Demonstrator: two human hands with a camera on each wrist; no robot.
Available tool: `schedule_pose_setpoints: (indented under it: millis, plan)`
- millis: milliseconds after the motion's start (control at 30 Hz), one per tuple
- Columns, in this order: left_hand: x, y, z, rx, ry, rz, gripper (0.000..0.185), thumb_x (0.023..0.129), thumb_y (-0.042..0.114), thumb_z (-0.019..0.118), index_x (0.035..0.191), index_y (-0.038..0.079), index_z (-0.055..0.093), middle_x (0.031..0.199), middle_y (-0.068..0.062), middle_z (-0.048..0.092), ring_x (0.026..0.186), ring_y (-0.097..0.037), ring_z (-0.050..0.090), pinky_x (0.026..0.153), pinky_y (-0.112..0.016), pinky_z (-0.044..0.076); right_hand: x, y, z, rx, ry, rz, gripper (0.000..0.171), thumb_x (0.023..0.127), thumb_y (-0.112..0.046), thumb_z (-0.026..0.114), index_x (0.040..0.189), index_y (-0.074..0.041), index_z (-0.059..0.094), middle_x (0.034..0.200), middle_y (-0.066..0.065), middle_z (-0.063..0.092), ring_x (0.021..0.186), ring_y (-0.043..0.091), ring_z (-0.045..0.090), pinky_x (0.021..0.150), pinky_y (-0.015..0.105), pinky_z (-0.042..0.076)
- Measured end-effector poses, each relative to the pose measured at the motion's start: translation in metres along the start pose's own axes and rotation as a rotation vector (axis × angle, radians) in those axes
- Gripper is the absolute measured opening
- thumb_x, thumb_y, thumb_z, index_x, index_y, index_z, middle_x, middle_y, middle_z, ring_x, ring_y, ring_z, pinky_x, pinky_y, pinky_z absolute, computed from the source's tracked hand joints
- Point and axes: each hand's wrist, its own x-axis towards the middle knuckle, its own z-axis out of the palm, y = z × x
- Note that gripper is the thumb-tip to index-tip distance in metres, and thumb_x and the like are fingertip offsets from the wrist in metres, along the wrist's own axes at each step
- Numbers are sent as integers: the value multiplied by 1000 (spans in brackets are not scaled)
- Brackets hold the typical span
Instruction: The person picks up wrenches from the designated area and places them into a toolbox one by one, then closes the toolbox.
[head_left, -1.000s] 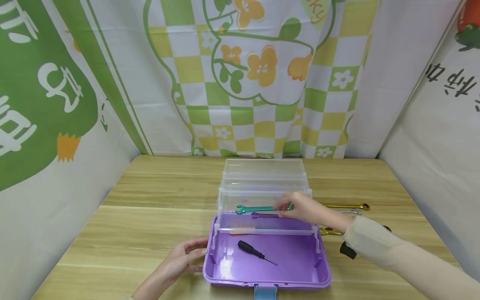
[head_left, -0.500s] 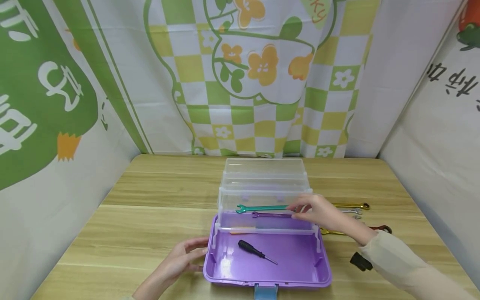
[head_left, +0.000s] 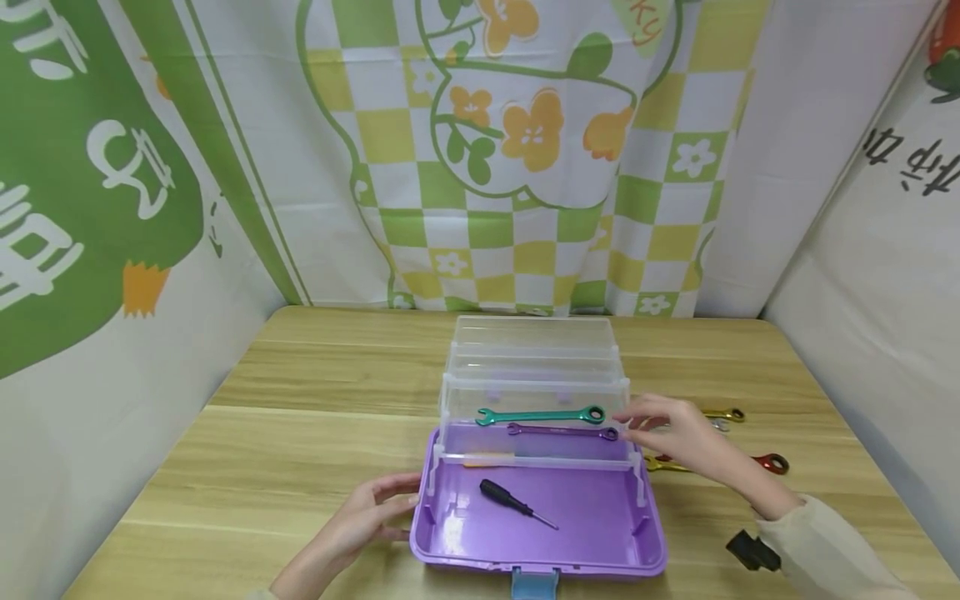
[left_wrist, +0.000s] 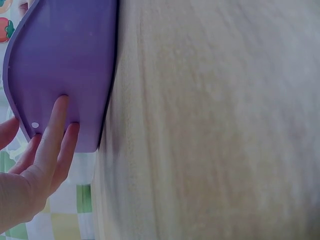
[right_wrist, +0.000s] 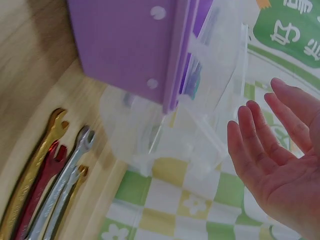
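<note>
A purple toolbox (head_left: pixel 600 525) stands with its clear trays (head_left: pixel 525 367) raised behind. My left hand (head_left: pixel 367 517) is at its left wall, straight fingertips touching the side in the left wrist view. My right hand (head_left: pixel 675 433) hovers by the right end of the trays, fingers spread and holding nothing; the palm shows in the right wrist view. Just left of its fingertips lie a green combination wrench (head_left: pixel 536 416) and, in front, a smaller purple wrench (head_left: pixel 558 431), both in the trays. A black screwdriver (head_left: pixel 506 497) lies in the toolbox bottom.
Several wrenches lie on the table right of the toolbox: a gold wrench (right_wrist: pixel 30 175), a red wrench (right_wrist: pixel 42 185), a silver wrench (right_wrist: pixel 62 180) and others. An orange-handled item (head_left: pixel 489 460) shows under the front tray. A blue latch (head_left: pixel 535 583) hangs at the toolbox front.
My right hand has let go of the green wrench and moved right, uncovering the ring ends of the green and purple wrenches. My left hand has stayed at the toolbox wall.
</note>
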Motion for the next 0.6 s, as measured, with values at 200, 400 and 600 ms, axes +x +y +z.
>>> schedule_pose_setpoints:
  millis: [200,400,600]
  plan:
    - [0,-1,1,6,4,-3,53,86,13,54,127,-13,32,130,-30,33,103,-29,51,79,-46,52,-15,8,-6,2,-10,70,19,83,-10,60,100,-3,64,92,6,63,78,4,57,62,24,54]
    - [0,0,2,9,4,0,54,86,13,54,127,-14,31,130,-30,34,102,-29,52,79,-45,52,-28,19,-12,-10,-4,91,19,83,-9,60,100,-2,64,90,4,63,76,3,57,65,23,54]
    - [0,-1,1,12,-8,10,54,86,12,53,127,-14,30,130,-31,34,102,-29,53,79,-45,52,-39,33,-18,-12,-45,174,23,84,-13,59,103,0,62,92,9,64,77,2,57,66,23,54]
